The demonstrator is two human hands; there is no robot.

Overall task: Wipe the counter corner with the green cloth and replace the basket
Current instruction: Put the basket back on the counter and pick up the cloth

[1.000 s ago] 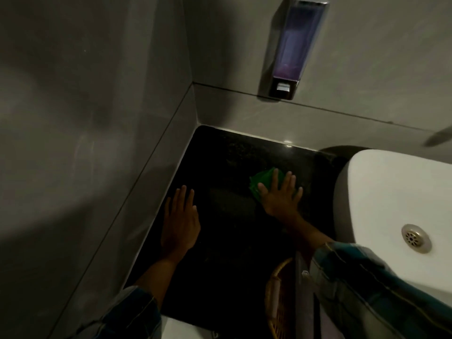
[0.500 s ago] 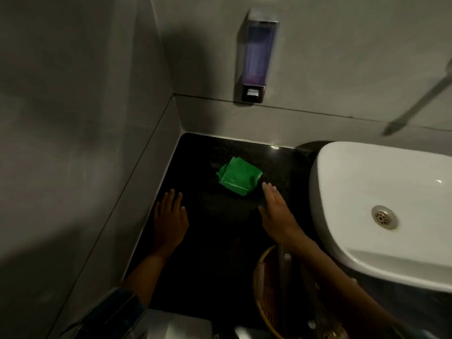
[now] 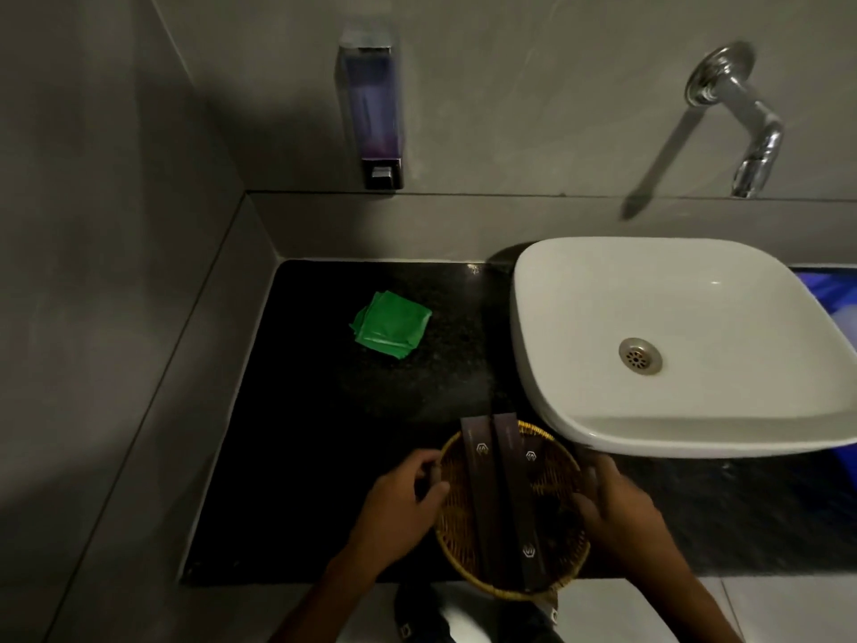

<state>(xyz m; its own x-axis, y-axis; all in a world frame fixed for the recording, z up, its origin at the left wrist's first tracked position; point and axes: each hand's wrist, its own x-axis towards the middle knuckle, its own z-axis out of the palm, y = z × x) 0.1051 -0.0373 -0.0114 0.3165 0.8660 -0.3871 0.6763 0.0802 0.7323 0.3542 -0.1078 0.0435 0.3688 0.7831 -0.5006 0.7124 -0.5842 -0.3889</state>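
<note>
A folded green cloth (image 3: 390, 327) lies by itself on the black counter (image 3: 297, 457), toward the back corner. A round wicker basket (image 3: 552, 466) sits at the counter's front edge, next to the sink, with two long dark brown boxes (image 3: 498, 498) lying across it. My left hand (image 3: 401, 503) grips the basket's left rim. My right hand (image 3: 621, 508) holds its right rim. Both hands are well in front of the cloth.
A white basin (image 3: 695, 317) overhangs the counter on the right, with a chrome tap (image 3: 742, 118) on the wall above it. A soap dispenser (image 3: 371, 109) hangs on the back wall. Grey tiled walls close the corner at left and back.
My right hand has left the green cloth, and my left hand has lifted off the counter. Both hands drew back to the front edge and took hold of the basket. The view pulled back.
</note>
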